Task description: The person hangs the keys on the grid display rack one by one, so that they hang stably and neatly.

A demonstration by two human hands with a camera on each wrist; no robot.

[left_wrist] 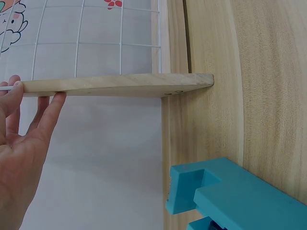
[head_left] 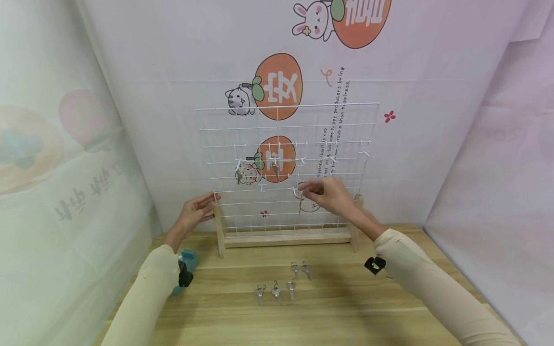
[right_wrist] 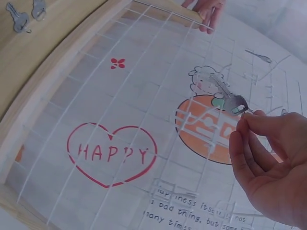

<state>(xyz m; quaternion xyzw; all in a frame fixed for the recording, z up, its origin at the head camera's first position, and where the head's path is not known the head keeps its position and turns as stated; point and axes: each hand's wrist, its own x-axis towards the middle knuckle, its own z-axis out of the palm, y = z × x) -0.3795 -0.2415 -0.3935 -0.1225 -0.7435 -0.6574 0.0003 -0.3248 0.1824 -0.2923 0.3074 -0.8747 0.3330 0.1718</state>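
Note:
A white wire grid rack stands upright in a wooden base. My right hand pinches a silver key at its ring end, close to one of the rack's white hooks. Whether the ring touches that hook I cannot tell. At the rack's left side, my left hand holds the top of the wooden side post with its fingertips. Keys hang on two upper hooks, one at left and another key beside it. Several loose keys lie on the table in front.
A teal plastic object sits on the wooden table by my left forearm. Behind the rack hangs a white printed cloth with cartoon drawings, and similar cloth covers both sides. Other white hooks stick out from the grid.

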